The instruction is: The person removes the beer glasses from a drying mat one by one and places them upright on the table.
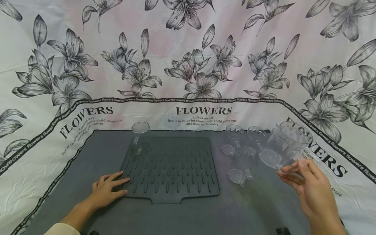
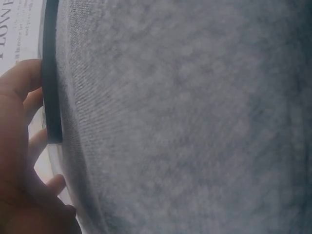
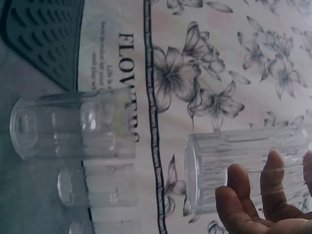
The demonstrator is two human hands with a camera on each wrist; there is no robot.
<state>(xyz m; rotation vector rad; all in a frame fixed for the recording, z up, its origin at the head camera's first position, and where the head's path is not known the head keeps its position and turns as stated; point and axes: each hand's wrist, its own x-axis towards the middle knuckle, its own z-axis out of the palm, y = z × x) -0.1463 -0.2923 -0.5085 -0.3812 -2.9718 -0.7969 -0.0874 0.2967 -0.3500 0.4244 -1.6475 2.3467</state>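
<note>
At the right, my right hand (image 1: 315, 187) grips a clear mug (image 1: 286, 143) by its handle side and holds it up, tilted. The right wrist view shows the ribbed wall of this mug (image 3: 209, 165) with curled fingers (image 3: 273, 180) against it. My left hand (image 1: 104, 192) lies at the left edge of a dark ridged drying mat (image 1: 170, 186), its fingers spread and touching the rim. On the mat's far left corner stands another clear mug (image 1: 141, 140). In the left wrist view, my left hand (image 2: 19, 146) is beside a dark edge.
Between the mat and my right hand stand 3 more clear mugs, the nearest mug (image 1: 242, 164) in front of two others. A grey tabletop (image 1: 202, 215) lies under everything. Behind it hangs a white flower-printed cloth (image 1: 202, 81). A small black object (image 1: 283, 231) shows at the bottom edge.
</note>
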